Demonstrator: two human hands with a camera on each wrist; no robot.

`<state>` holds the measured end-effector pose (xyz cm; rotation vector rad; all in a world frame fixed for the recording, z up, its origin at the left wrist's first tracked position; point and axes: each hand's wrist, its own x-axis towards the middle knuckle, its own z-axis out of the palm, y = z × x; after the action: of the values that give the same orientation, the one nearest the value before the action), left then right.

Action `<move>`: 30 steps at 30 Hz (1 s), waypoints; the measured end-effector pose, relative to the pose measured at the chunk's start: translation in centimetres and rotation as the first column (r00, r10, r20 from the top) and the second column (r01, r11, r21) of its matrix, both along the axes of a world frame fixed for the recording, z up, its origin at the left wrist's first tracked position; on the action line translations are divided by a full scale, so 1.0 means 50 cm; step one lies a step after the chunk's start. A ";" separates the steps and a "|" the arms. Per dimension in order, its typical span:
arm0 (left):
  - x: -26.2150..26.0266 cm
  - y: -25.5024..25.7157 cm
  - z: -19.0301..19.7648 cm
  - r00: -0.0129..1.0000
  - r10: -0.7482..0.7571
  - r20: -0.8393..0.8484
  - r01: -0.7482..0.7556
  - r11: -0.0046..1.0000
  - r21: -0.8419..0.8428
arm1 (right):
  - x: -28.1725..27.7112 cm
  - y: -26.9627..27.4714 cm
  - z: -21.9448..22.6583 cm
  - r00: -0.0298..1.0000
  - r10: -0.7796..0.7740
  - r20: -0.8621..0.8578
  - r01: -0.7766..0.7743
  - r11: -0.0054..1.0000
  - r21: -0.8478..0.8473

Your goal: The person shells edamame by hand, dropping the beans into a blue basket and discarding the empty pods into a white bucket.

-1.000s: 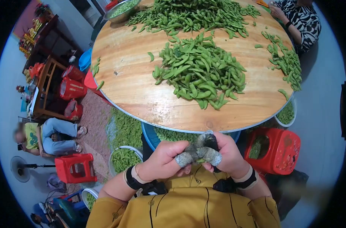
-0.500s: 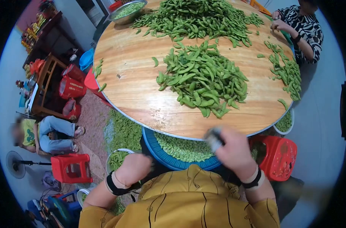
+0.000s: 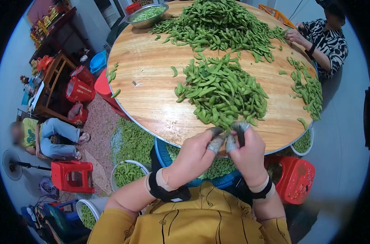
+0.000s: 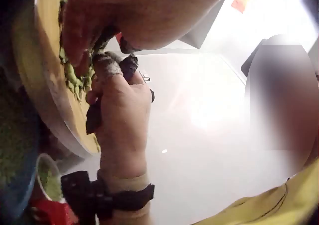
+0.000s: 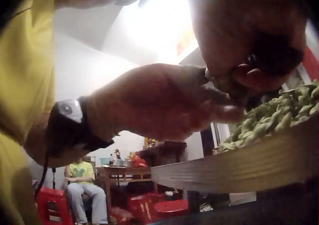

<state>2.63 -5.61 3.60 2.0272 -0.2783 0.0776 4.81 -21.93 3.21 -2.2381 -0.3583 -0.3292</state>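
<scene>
Both hands meet over the table's near edge, right at the near side of a pile of green soybean pods [image 3: 223,89]. Thumb and fingers of the left hand [image 3: 195,154] are bent in toward the right hand [image 3: 249,156]. Grey wrapping covers several fingertips [image 3: 216,143] on both hands. Between the two hands a greenish pod [image 5: 227,83] shows dimly in the right wrist view, pinched by the fingertips and largely hidden by them. Below the hands, under the table edge, a blue basin [image 3: 164,153] holds shelled beans, partly covered by the forearms.
A larger pod heap [image 3: 221,28] and a metal bowl of beans [image 3: 147,16] lie farther back on the round table [image 3: 144,110]. Another person [image 3: 325,44] works at the right side. Red stools [image 3: 301,181] and a white bucket [image 3: 130,162] flank the seat.
The hands were together near the body, then moved apart over the basin. Now they have come together again farther forward, at the pile's near edge.
</scene>
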 end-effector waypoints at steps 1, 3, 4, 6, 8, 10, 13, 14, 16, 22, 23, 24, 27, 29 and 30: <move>0.007 -0.009 -0.006 1.000 0.004 0.000 -0.004 1.000 -0.001 | -0.005 0.002 -0.002 1.000 0.004 0.000 -0.004 1.000 -0.001; 0.014 -0.022 -0.014 0.971 -0.065 -0.231 -0.013 0.946 -0.323 | -0.016 0.003 -0.007 0.989 0.096 0.114 -0.092 0.995 -0.036; 0.018 -0.023 -0.009 0.924 -0.112 -0.366 -0.077 0.883 -0.463 | -0.019 0.004 -0.008 0.989 0.125 0.078 -0.126 0.992 0.005; 0.022 -0.019 -0.007 0.884 -0.159 -0.440 -0.138 0.811 -0.569 | -0.012 -0.003 -0.010 0.980 0.196 -0.026 -0.191 0.971 0.141; 0.029 -0.006 -0.015 0.812 -0.268 -0.519 -0.203 0.703 -0.681 | -0.008 -0.013 0.002 0.952 0.280 -0.123 -0.237 0.929 0.285; 0.029 0.014 -0.020 0.794 -0.315 -0.521 -0.207 0.666 -0.717 | -0.009 -0.030 0.039 0.647 0.543 -0.536 0.059 0.665 0.745; 0.022 0.015 -0.004 0.797 -0.262 -0.545 -0.218 0.717 -0.663 | -0.010 -0.052 0.030 0.652 0.615 -0.443 0.093 0.515 0.852; 0.018 0.016 0.003 0.809 -0.232 -0.540 -0.193 0.763 -0.617 | -0.012 -0.057 0.024 0.654 0.608 -0.450 0.044 0.563 0.825; 0.012 0.019 0.003 0.818 -0.211 -0.535 -0.162 0.808 -0.566 | -0.024 -0.055 0.029 0.651 0.583 -0.486 0.025 0.623 0.782; -0.001 0.015 -0.002 0.838 -0.321 -0.442 0.032 0.837 -0.547 | -0.034 -0.061 0.033 0.604 0.591 -0.534 -0.053 0.699 0.714; -0.003 0.017 -0.002 0.842 -0.343 -0.416 0.069 0.834 -0.548 | -0.036 -0.062 0.031 0.588 0.613 -0.528 -0.037 0.672 0.740; -0.004 0.018 -0.002 0.847 -0.364 -0.387 0.106 0.830 -0.548 | -0.035 -0.062 0.030 0.572 0.636 -0.518 -0.023 0.644 0.765; -0.006 0.018 -0.015 0.934 -0.310 -0.177 0.213 0.881 -0.422 | -0.036 -0.063 0.040 0.508 0.689 -0.517 0.044 0.579 0.814; -0.010 0.026 0.010 0.967 -0.252 -0.033 0.249 0.965 -0.087 | -0.037 -0.062 0.051 0.481 0.702 -0.526 0.089 0.558 0.825; -0.013 0.028 0.024 0.962 -0.241 0.126 0.203 0.945 0.256 | -0.038 -0.061 0.054 0.454 0.715 -0.532 0.133 0.536 0.834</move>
<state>1.95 -4.20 4.78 2.2193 -0.6418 0.0631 2.89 -24.99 5.89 -1.0869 -0.0528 0.7630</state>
